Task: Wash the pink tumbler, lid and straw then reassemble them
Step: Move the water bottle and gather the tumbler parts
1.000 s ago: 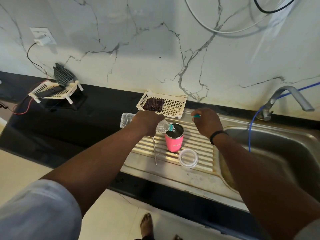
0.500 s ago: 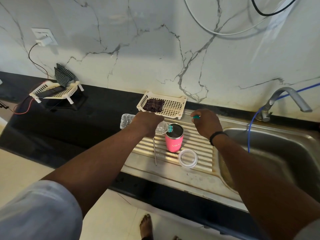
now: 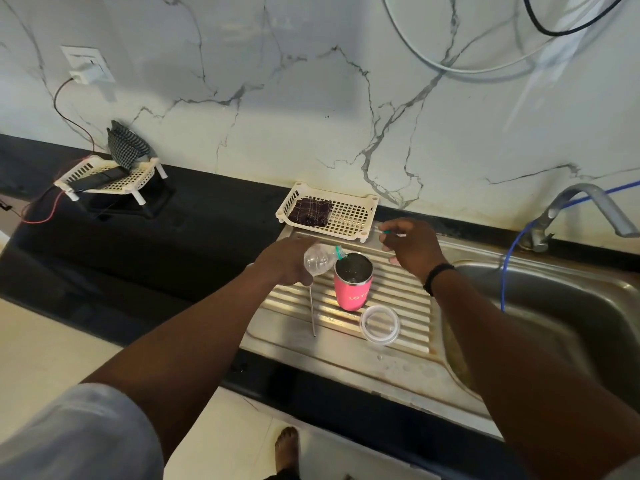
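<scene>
The pink tumbler [image 3: 353, 289] stands upright and lidless on the ribbed steel drainboard [image 3: 408, 306]. My left hand [image 3: 287, 259] grips a clear plastic bottle [image 3: 318, 260], tipped so its green-ringed mouth sits at the tumbler's rim. Above and right of the tumbler, my right hand [image 3: 412, 247] pinches a small green bottle cap [image 3: 385, 232]. The clear round lid [image 3: 380, 324] lies flat on the drainboard just right of the tumbler's base. The metal straw [image 3: 312, 311] lies along the ribs to the tumbler's left, partly under my left hand.
A cream plastic basket [image 3: 349, 216] with a dark folded cloth sits behind the tumbler. The steel sink basin [image 3: 554, 306] and tap [image 3: 585, 209] with a blue hose are at right. A second rack [image 3: 104, 178] with a phone and wires stands far left on the black counter.
My left hand has tilted the bottle more steeply toward the tumbler, so less of the bottle shows behind the hand. The right hand stays put with the cap.
</scene>
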